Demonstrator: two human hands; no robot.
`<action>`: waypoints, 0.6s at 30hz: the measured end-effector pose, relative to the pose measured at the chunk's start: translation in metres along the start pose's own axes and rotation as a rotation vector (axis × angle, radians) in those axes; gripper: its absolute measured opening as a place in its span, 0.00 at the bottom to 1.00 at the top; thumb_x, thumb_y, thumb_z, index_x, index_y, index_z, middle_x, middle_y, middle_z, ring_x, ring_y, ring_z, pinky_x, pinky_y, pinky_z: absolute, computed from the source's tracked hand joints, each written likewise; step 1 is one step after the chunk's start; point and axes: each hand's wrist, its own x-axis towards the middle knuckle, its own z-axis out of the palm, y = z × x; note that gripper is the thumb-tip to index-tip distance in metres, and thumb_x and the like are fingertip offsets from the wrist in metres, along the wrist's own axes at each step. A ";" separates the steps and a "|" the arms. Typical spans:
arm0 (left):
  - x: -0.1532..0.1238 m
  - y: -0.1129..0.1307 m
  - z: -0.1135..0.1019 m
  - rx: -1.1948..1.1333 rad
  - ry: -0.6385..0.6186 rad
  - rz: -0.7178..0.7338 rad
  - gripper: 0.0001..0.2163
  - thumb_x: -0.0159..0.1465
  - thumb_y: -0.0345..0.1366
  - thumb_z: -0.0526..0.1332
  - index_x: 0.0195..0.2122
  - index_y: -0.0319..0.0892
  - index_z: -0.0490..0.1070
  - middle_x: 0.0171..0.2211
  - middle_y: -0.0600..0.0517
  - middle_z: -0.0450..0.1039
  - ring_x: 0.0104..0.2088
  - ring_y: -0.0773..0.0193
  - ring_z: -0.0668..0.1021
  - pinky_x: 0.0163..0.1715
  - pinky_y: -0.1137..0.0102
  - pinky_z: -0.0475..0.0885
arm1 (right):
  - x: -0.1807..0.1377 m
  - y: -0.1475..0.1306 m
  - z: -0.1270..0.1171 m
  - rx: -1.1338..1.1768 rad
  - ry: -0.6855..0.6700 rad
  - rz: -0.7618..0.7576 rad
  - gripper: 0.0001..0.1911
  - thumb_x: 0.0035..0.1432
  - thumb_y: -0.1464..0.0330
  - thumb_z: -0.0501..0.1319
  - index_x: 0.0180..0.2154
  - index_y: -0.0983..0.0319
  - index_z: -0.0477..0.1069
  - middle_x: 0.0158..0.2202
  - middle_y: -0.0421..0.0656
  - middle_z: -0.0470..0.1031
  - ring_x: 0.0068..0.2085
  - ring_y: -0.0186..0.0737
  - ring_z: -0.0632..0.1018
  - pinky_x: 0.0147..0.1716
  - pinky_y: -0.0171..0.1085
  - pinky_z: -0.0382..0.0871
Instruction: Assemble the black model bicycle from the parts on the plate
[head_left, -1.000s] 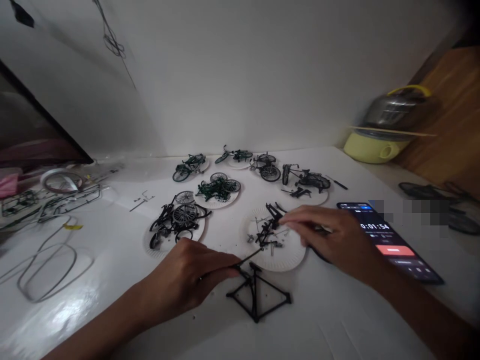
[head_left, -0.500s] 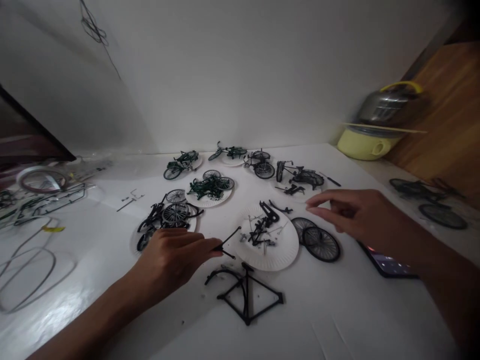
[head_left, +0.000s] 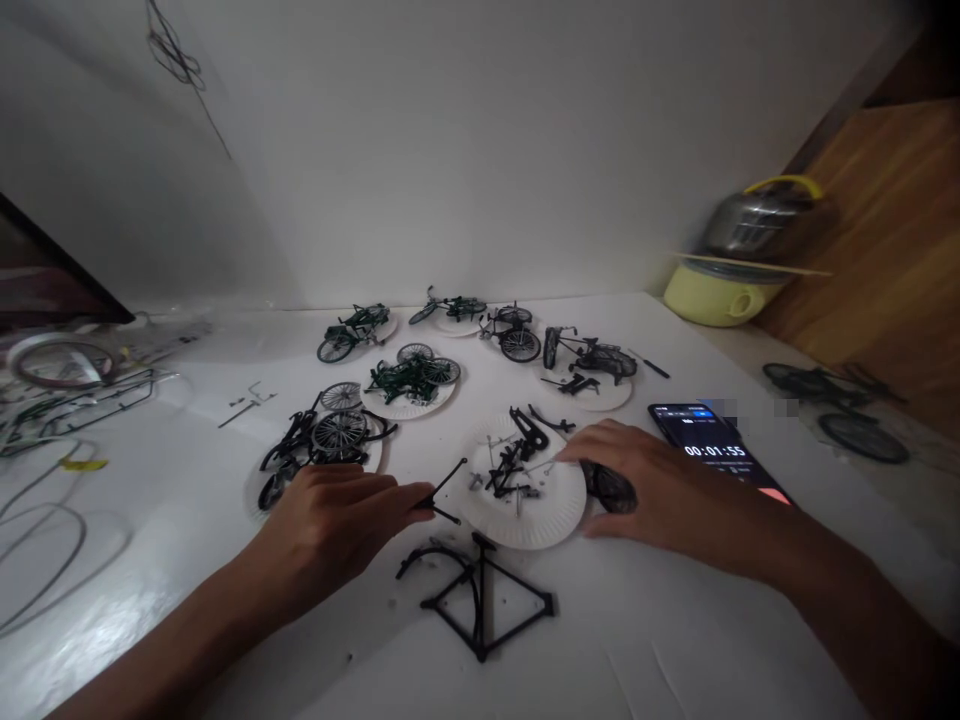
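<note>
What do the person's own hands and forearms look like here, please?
The left hand and the right hand wear no gloves, and no ring or watch shows. The left forearm is bare, with no sleeve in view; the right forearm is bare too, though the lower right corner is too dark to rule out a sleeve there.

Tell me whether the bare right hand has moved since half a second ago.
Yes: the bare right hand has moved left, closer to the round white paper plate.

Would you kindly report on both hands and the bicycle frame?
Left hand gripping thin black part. Right hand open at dark wheel. Bicycle frame lying unheld. Paper plate between hands.
</note>
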 end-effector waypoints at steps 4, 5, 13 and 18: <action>0.002 0.000 0.000 -0.005 0.047 0.020 0.07 0.69 0.34 0.62 0.46 0.39 0.75 0.24 0.55 0.75 0.21 0.70 0.72 0.22 0.72 0.62 | 0.003 -0.008 0.009 -0.011 -0.014 -0.064 0.27 0.51 0.60 0.72 0.53 0.53 0.75 0.54 0.45 0.76 0.57 0.52 0.74 0.55 0.50 0.69; 0.003 0.000 0.000 -0.009 0.056 0.024 0.07 0.69 0.34 0.62 0.46 0.38 0.75 0.24 0.55 0.75 0.21 0.70 0.73 0.22 0.72 0.63 | 0.004 -0.009 0.011 -0.012 -0.011 -0.079 0.25 0.52 0.59 0.71 0.52 0.54 0.75 0.53 0.45 0.77 0.57 0.51 0.74 0.55 0.50 0.68; 0.003 0.001 -0.002 -0.004 0.067 0.039 0.08 0.69 0.34 0.62 0.46 0.37 0.76 0.24 0.54 0.75 0.20 0.70 0.73 0.21 0.71 0.63 | 0.016 -0.015 0.022 -0.004 0.111 -0.218 0.16 0.61 0.67 0.64 0.51 0.59 0.76 0.49 0.45 0.80 0.52 0.45 0.78 0.53 0.46 0.72; 0.002 -0.002 -0.003 0.023 0.087 0.019 0.08 0.69 0.35 0.62 0.45 0.38 0.76 0.23 0.55 0.76 0.20 0.69 0.74 0.21 0.71 0.64 | 0.012 0.001 -0.001 -0.071 0.328 -0.060 0.14 0.68 0.63 0.54 0.48 0.58 0.76 0.48 0.45 0.80 0.49 0.46 0.79 0.50 0.47 0.73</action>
